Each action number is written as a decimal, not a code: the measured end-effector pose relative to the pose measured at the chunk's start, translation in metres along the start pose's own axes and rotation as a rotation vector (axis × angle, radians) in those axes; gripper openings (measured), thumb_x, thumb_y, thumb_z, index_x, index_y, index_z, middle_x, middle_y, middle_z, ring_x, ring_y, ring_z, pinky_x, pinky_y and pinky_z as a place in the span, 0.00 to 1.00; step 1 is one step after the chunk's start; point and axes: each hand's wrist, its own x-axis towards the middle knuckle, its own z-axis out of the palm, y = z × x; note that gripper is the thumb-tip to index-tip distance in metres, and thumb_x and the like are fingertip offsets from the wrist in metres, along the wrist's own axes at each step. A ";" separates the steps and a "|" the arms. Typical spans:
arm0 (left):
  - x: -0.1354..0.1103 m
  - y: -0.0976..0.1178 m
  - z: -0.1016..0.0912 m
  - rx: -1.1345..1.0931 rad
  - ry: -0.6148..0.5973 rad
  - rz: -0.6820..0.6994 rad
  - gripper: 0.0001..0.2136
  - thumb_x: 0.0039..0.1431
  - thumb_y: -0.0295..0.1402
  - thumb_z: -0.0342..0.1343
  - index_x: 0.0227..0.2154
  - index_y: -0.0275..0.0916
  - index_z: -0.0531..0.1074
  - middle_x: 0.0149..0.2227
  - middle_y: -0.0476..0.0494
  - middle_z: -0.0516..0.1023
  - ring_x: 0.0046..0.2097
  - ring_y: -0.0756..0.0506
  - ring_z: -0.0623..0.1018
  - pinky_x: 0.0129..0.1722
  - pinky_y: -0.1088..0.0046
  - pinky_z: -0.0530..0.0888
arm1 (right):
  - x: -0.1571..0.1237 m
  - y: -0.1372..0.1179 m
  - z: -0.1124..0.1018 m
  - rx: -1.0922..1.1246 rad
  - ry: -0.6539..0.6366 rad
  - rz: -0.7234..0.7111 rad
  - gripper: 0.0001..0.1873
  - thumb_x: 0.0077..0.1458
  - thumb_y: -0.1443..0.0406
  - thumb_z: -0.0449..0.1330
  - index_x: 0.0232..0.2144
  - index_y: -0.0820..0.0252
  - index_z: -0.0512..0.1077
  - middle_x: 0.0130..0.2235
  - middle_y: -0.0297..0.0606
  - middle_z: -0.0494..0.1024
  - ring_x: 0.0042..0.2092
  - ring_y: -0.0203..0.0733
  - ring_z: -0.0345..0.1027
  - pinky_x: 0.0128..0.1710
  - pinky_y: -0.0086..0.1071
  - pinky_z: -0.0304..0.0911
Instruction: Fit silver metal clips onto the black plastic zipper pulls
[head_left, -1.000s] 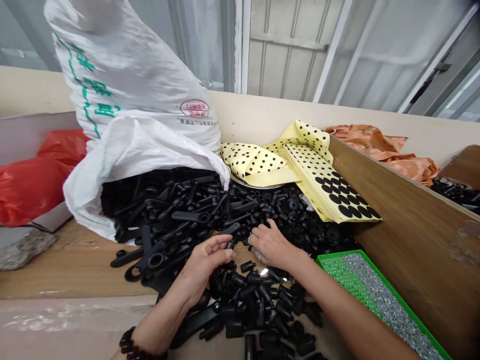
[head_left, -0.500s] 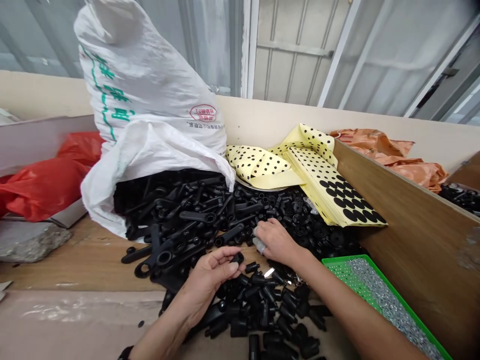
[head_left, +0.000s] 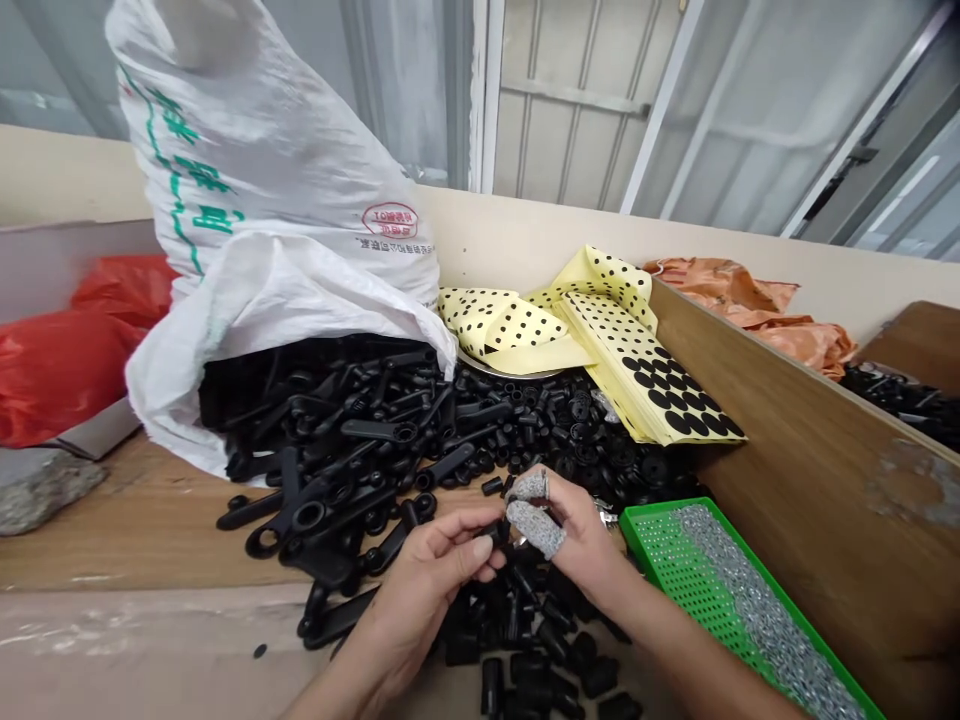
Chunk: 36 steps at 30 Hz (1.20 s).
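Note:
My left hand (head_left: 424,580) is closed around a small black plastic sleeve (head_left: 495,532), gripped between thumb and fingers. Facing it, my right hand (head_left: 581,535) has grey speckled covers on the thumb and index finger. Those two fingertips pinch together right at the sleeve's end; whatever they hold is too small to make out. Below both hands lies a heap of short black stepped sleeves (head_left: 529,665). Behind them is a pile of small black caps and rings (head_left: 581,420). Black crank-like handles (head_left: 379,430) spread out to the left.
A white woven sack (head_left: 300,190) spills the handles onto the table. Yellow sheets with black round stickers (head_left: 637,370) lean by a wooden divider (head_left: 817,480). At right sits a green tray (head_left: 675,570) of small metal pieces. Red bags (head_left: 67,370) lie far left.
My right hand has come back from the pile of small caps to meet the sleeve in my left hand. The left hand still holds the sleeve. The view has shifted slightly.

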 end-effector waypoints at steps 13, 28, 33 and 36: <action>-0.009 -0.017 0.012 0.032 -0.052 -0.050 0.14 0.40 0.36 0.66 0.32 0.37 0.76 0.22 0.49 0.77 0.26 0.52 0.73 0.29 0.80 0.68 | -0.025 -0.024 -0.026 -0.482 -0.238 0.027 0.06 0.52 0.71 0.52 0.35 0.59 0.63 0.32 0.33 0.67 0.32 0.36 0.59 0.31 0.29 0.54; -0.019 -0.018 0.022 -0.041 -0.084 -0.110 0.13 0.42 0.34 0.66 0.32 0.35 0.76 0.22 0.48 0.76 0.26 0.52 0.71 0.28 0.80 0.67 | -0.033 -0.032 -0.027 -0.333 -0.275 0.079 0.07 0.51 0.73 0.53 0.32 0.59 0.67 0.29 0.32 0.70 0.32 0.36 0.64 0.31 0.28 0.58; -0.019 -0.016 0.022 -0.131 -0.067 -0.100 0.12 0.46 0.33 0.63 0.35 0.35 0.75 0.25 0.47 0.76 0.28 0.52 0.71 0.30 0.79 0.67 | -0.035 -0.028 -0.023 -0.141 -0.045 0.098 0.06 0.51 0.70 0.55 0.35 0.60 0.67 0.31 0.34 0.73 0.32 0.36 0.67 0.32 0.29 0.62; -0.020 -0.018 0.022 -0.155 -0.078 -0.106 0.11 0.46 0.33 0.63 0.35 0.36 0.75 0.26 0.47 0.76 0.27 0.53 0.71 0.30 0.80 0.68 | -0.040 -0.025 -0.018 -0.114 0.029 0.083 0.04 0.53 0.68 0.55 0.33 0.60 0.68 0.31 0.36 0.74 0.32 0.37 0.68 0.33 0.30 0.63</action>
